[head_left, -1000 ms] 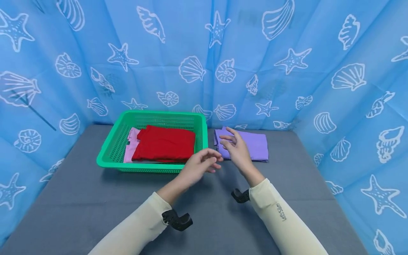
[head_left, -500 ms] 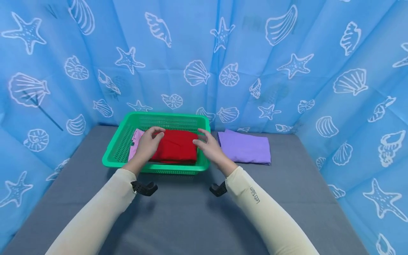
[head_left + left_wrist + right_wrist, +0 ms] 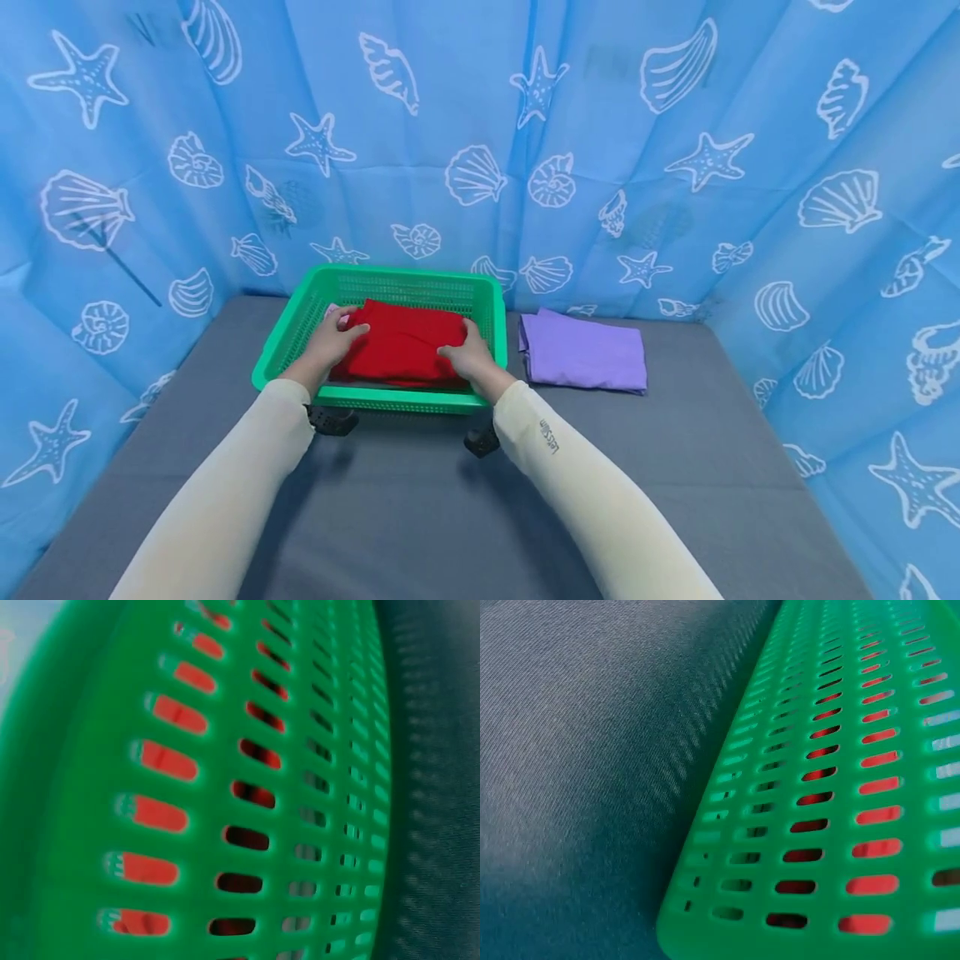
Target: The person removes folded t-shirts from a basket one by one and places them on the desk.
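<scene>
A folded red cloth (image 3: 405, 342) lies in the green plastic basket (image 3: 420, 398). My left hand (image 3: 324, 343) holds its left end, the thumb over the top and the fingers down at the side. At the right end, my right hand (image 3: 472, 354) grips it the same way, thumb on top. The left hand covers most of a pink cloth (image 3: 331, 309) beside it. Through the basket's slots, red fabric (image 3: 169, 760) shows in the left wrist view, and red fabric (image 3: 877, 814) again in the right wrist view. Both wrist views leave the hands out.
A folded purple cloth (image 3: 585, 350) lies right of the basket on the grey tablecloth (image 3: 405, 508). Behind and at both sides hangs a blue curtain (image 3: 480, 108) with white shells and starfish. The basket's rim stands between my forearms and the cloth.
Both hands have moved left from near the purple cloth to above the basket, spread apart, then lowered onto the two ends of the red cloth. The head view has shifted slightly.
</scene>
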Action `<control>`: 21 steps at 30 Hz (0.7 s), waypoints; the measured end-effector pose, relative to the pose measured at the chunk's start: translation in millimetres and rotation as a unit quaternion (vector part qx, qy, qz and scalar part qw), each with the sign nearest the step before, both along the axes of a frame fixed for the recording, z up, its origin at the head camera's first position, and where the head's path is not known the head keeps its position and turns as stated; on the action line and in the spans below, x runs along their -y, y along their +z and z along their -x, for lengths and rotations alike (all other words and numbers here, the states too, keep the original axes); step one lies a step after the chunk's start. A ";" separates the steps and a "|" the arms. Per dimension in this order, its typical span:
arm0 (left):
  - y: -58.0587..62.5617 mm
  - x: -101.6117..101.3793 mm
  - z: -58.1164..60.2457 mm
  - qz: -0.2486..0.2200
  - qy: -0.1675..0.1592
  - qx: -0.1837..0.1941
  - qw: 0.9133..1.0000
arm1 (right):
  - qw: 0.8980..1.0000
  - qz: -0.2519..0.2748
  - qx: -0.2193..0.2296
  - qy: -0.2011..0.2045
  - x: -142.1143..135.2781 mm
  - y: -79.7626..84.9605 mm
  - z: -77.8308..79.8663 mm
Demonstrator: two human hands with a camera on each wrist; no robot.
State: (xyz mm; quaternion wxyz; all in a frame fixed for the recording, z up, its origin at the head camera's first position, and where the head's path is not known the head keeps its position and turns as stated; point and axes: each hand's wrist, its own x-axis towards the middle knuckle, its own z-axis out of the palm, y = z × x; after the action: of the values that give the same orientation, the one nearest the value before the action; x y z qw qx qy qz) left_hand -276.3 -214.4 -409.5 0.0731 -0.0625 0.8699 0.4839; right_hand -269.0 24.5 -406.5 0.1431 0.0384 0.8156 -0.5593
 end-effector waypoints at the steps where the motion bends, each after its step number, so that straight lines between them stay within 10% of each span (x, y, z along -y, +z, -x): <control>1: -0.9 0.3 1.4 0.003 -0.001 0.006 1.000 | 1.000 0.003 0.004 -0.004 0.2 -1.5 1.3; 21: -12.0 3.1 17.6 0.047 -0.077 0.042 0.995 | 0.996 0.074 0.032 -0.046 1.1 -8.5 15.7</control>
State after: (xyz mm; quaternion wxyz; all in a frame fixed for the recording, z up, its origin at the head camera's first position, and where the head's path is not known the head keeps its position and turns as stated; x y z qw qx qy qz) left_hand -293.9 -217.5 -421.5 0.1437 -0.0196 0.8900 0.4322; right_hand -284.7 23.5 -415.0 0.1457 0.0829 0.7646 -0.6223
